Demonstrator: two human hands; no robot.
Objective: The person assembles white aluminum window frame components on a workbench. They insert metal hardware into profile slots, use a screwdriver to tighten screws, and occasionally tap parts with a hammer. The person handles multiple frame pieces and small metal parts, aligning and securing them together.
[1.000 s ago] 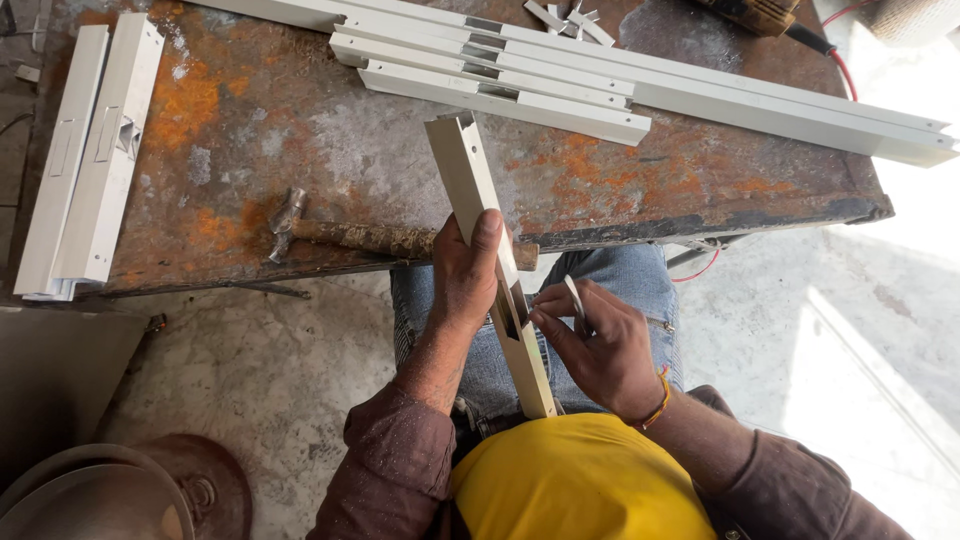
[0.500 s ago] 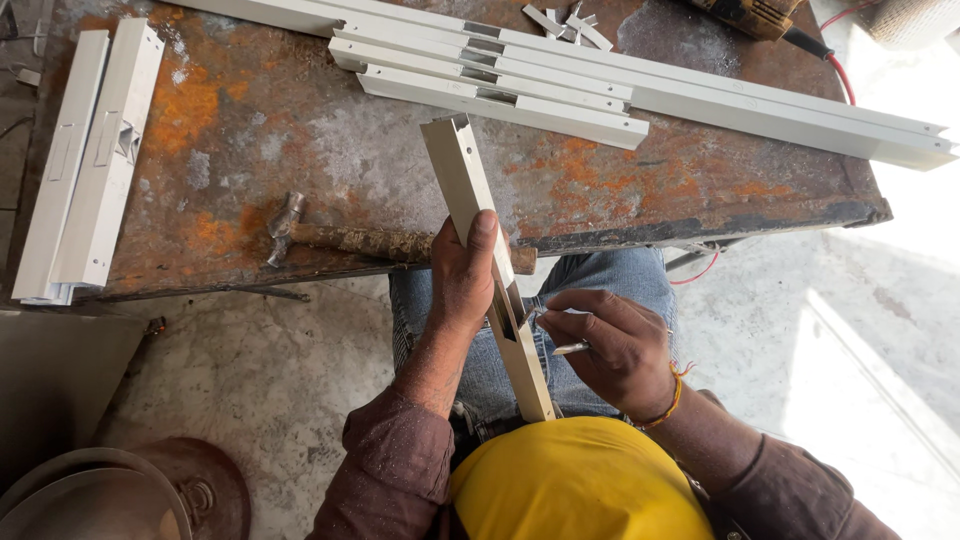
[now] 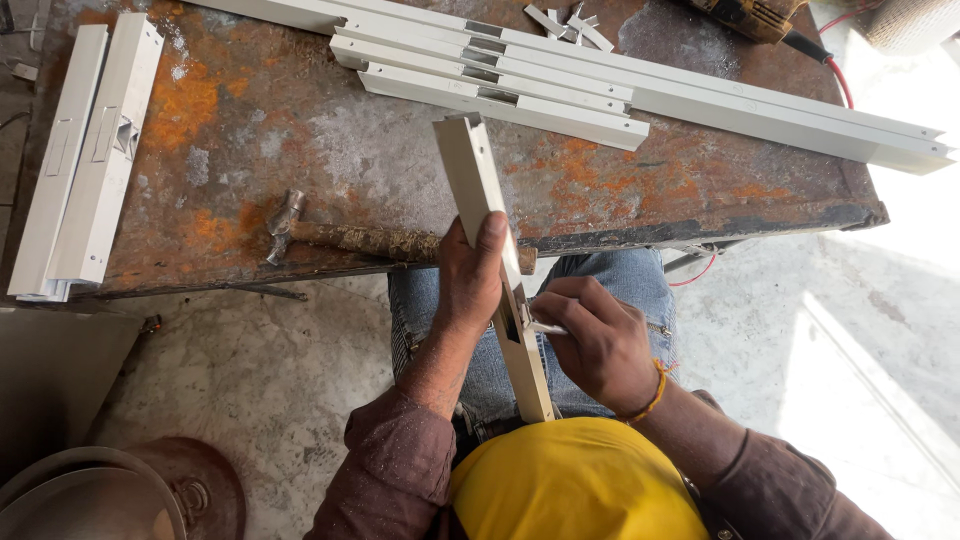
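At the centre of the frame, over the near edge of the rusty table [image 3: 300,130], slanting up from the lap: a white metal profile [image 3: 478,190], upper end above the tabletop, lower end lost behind the yellow helmet [image 3: 580,480]. Clamped round its middle by the left hand [image 3: 468,285], thumb laid flat along the face, fingers wrapped behind, wrist straight, sleeve running down to lower centre. Just right of it, the right hand [image 3: 598,345], closed in a pinch on a small pale metal piece [image 3: 545,327], knuckles bent, wrist cocked inward, tip pressed at a dark slot [image 3: 510,325] cut in the profile. By the look of it, fitting or working at that slot, mid-step, piece not seated. Called for next, probably: a steady left grip against twisting and a straight, careful push at the slot edge. Left of centre on the table, a hammer [image 3: 340,237], untouched. Across the top, long white profiles [image 3: 620,90] side by side; at upper left, two shorter ones [image 3: 85,150]; at upper right, part of a power tool [image 3: 750,15].
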